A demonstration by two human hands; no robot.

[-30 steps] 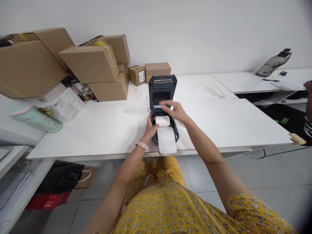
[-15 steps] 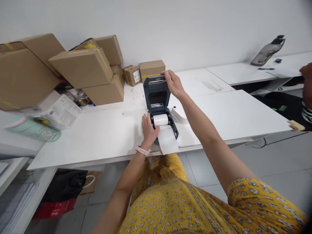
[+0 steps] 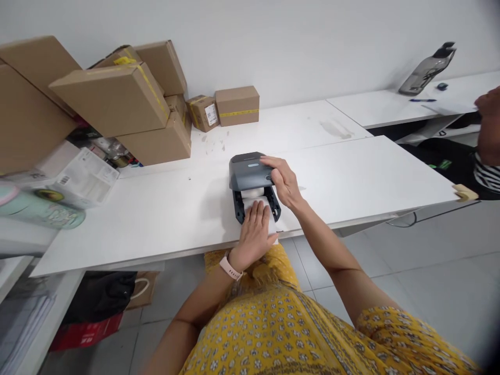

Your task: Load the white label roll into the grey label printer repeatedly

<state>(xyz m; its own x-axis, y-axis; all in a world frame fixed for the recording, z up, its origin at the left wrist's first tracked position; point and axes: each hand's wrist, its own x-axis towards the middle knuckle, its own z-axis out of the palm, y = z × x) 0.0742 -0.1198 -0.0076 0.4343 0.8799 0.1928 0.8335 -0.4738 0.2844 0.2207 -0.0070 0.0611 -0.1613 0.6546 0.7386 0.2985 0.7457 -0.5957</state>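
Note:
A dark grey label printer (image 3: pixel 237 209) stands near the table's front edge, its lid (image 3: pixel 247 174) tipped partway down. Inside, under the lid, shows part of a white label roll (image 3: pixel 252 193). A paper strip (image 3: pixel 272 225) runs from it over the front edge. My left hand (image 3: pixel 253 229) lies flat on this strip, fingers stretched out and palm down. My right hand (image 3: pixel 284 182) grips the lid at its right front corner, fingers on top. Most of the strip is hidden under my left hand.
Stacked cardboard boxes (image 3: pixel 113 99) and a white box (image 3: pixel 89 177) fill the left side, beside a mint-green bottle (image 3: pixel 47 205). Two small cartons (image 3: pixel 237 107) stand against the wall. Far right are a grey water bottle (image 3: pixel 424 73), a pen (image 3: pixel 423 100) and another person's arm (image 3: pixel 488 127).
The printer lid has swung from upright to partway down with my right hand on it. My left hand has moved from the printer's left side onto the paper strip.

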